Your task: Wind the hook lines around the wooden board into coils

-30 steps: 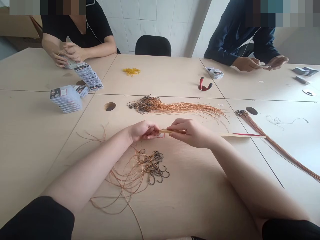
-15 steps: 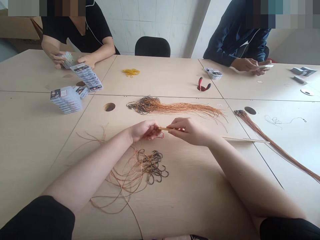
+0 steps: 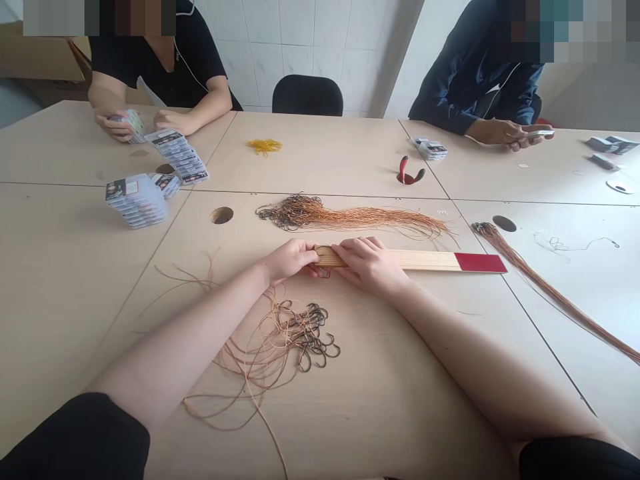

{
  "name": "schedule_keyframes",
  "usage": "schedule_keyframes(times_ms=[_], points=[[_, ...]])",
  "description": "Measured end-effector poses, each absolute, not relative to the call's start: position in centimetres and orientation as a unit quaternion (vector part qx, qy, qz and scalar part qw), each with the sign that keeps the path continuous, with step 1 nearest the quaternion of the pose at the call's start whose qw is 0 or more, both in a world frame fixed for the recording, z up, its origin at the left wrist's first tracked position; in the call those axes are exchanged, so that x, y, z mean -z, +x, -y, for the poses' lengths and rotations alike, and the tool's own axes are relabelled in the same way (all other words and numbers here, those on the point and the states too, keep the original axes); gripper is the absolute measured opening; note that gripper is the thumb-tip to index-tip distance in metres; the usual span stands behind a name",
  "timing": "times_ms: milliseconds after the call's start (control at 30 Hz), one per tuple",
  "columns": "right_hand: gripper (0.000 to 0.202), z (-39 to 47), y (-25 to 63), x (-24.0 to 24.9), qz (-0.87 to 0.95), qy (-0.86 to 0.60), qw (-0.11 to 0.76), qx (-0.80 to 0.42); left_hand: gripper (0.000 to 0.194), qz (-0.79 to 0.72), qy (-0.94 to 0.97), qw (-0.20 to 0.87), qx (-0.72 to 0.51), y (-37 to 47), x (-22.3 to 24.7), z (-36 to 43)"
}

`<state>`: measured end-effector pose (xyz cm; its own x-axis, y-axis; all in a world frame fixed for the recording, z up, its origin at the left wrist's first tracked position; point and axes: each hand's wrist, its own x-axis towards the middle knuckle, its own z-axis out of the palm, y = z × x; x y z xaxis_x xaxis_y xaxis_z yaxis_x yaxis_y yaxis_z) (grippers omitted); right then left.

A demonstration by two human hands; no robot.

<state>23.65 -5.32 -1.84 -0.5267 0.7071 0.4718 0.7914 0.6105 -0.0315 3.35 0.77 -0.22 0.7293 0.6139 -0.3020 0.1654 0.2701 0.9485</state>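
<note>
A flat pale wooden strip (image 3: 425, 261) with a dark red end lies crosswise in front of me, its broad face showing. My left hand (image 3: 293, 260) pinches its left end, where what looks like a dark hook curve shows against the wood. My right hand (image 3: 369, 263) is closed over the strip a little further right, fingers on its upper edge and thumb side below. Nearer to me lies a loose pile of dark fishing hooks (image 3: 313, 333) with tangled orange-brown lines (image 3: 245, 360). Beyond my hands rests a larger bundle of hooks with lines (image 3: 360, 218).
Another line bundle (image 3: 540, 280) runs along the right. Red-handled pliers (image 3: 407, 175) stand in a table hole. Yellow bands (image 3: 264, 146) lie at the back. Stacked plastic packs (image 3: 137, 203) stand at left. Two people (image 3: 207, 73) sit opposite, handling small things.
The wooden strip has turned from its thin edge to its broad face, showing the red end. My right hand has rolled over onto it; my left hand stays at its left end.
</note>
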Motion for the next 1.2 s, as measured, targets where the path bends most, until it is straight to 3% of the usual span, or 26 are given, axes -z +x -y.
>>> schedule_keyframes(times_ms=[1200], points=[[0.040, 5.51, 24.20, 2.26, 0.853, -0.455, 0.254, 0.009, 0.011, -0.335, 0.639, 0.679, -0.138, 3.31, 0.39, -0.77]])
